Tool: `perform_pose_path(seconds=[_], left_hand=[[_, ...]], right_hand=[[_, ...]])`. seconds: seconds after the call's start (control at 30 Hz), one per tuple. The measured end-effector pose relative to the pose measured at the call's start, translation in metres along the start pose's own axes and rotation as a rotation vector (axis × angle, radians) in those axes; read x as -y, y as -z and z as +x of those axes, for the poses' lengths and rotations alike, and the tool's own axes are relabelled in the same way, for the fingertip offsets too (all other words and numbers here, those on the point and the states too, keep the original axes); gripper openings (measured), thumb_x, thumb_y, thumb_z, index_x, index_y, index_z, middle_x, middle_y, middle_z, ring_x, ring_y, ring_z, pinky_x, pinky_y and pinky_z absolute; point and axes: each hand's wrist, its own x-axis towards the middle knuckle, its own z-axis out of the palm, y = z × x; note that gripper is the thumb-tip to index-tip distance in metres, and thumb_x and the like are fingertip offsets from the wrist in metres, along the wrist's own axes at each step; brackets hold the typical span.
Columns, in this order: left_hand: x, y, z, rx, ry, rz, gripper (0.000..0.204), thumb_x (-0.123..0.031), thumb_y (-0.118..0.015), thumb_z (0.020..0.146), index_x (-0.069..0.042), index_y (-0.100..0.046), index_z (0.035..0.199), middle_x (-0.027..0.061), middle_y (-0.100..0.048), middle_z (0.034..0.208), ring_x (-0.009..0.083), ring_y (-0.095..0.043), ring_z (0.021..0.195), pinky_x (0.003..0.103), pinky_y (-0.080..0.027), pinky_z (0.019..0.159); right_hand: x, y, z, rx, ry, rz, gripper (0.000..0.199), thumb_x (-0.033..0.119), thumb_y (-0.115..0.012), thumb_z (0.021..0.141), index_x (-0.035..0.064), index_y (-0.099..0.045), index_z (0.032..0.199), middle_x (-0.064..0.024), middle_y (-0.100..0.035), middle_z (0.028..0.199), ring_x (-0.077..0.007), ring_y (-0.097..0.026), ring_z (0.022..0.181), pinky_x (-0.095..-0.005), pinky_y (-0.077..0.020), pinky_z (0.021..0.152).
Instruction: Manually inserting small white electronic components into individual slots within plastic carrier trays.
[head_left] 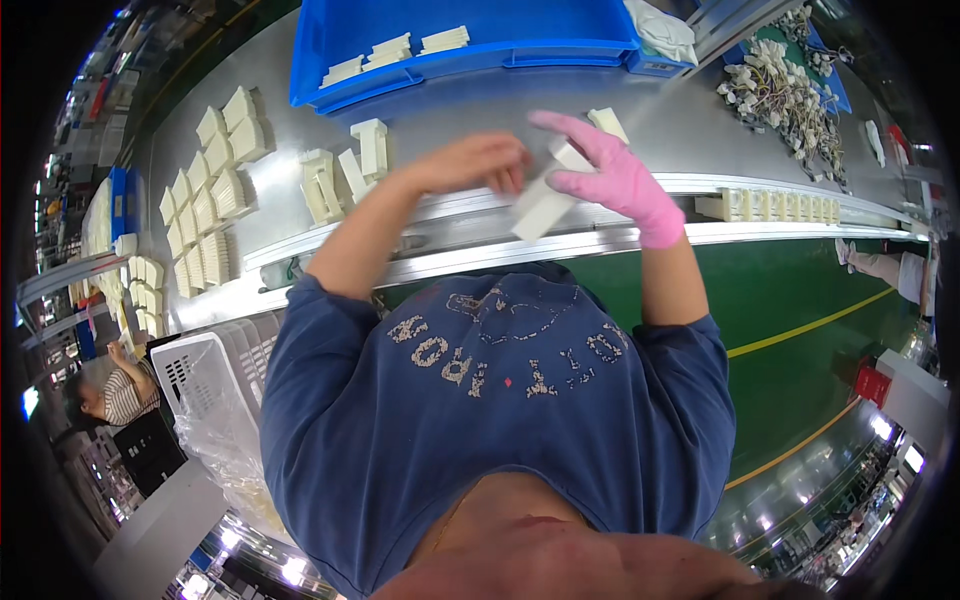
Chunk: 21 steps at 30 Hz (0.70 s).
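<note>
My right hand [612,182], in a pink glove, grips a long cream plastic block [538,208] above the metal edge of the workbench [600,110]. My bare left hand [482,162] is curled at the block's upper end, its fingers touching it. Both hands are slightly blurred. Just behind them on the bench stand a few loose cream plastic parts [370,148], and one more cream part [608,122] lies beyond the glove.
A blue bin [470,62] with cream parts sits at the back. Rows of cream parts [205,205] fill the bench's left. A tangle of wired connectors [785,100] lies back right, a row of cream parts [770,206] on the rail. A white basket [210,385] stands lower left near another person [110,392].
</note>
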Motion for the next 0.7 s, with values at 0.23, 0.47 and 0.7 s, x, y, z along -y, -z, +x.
perform_pose_path(seconds=[0.23, 0.47, 0.7], left_hand=[[0.055, 0.153, -0.072, -0.884, 0.479, 1.534, 0.033, -0.006, -0.052, 0.071, -0.012, -0.052, 0.104, 0.0125, -0.053, 0.110, 0.0275, -0.049, 0.104, 0.046, -0.035, 0.088], [0.077, 0.190, -0.067, -0.645, 0.395, 1.144, 0.025, -0.015, -0.061, 0.063, -0.007, -0.059, 0.086, 0.0134, -0.061, 0.083, 0.0267, -0.057, 0.084, 0.035, -0.043, 0.075], [0.012, 0.118, -0.027, -0.753, -0.045, 0.778, 0.025, -0.017, -0.061, 0.065, -0.003, -0.058, 0.087, 0.0086, -0.061, 0.081, 0.0161, -0.056, 0.076, 0.027, -0.042, 0.066]], right_hand=[[-0.043, 0.050, -0.071, -0.266, -0.573, -1.133, 0.031, 0.026, -0.060, 0.070, 0.0053, -0.055, 0.093, -0.0133, -0.055, 0.097, -0.0305, -0.050, 0.095, -0.0379, -0.0389, 0.079], [-0.088, 0.060, -0.017, -0.328, -0.361, -1.125, 0.031, 0.023, -0.055, 0.071, 0.0070, -0.052, 0.098, -0.0112, -0.054, 0.095, -0.0299, -0.050, 0.094, -0.0406, -0.0397, 0.079], [-0.151, 0.053, 0.058, 0.053, -0.758, -1.097, 0.035, 0.031, -0.051, 0.078, 0.0065, -0.047, 0.102, -0.0129, -0.056, 0.105, -0.0297, -0.054, 0.097, -0.0402, -0.0434, 0.077]])
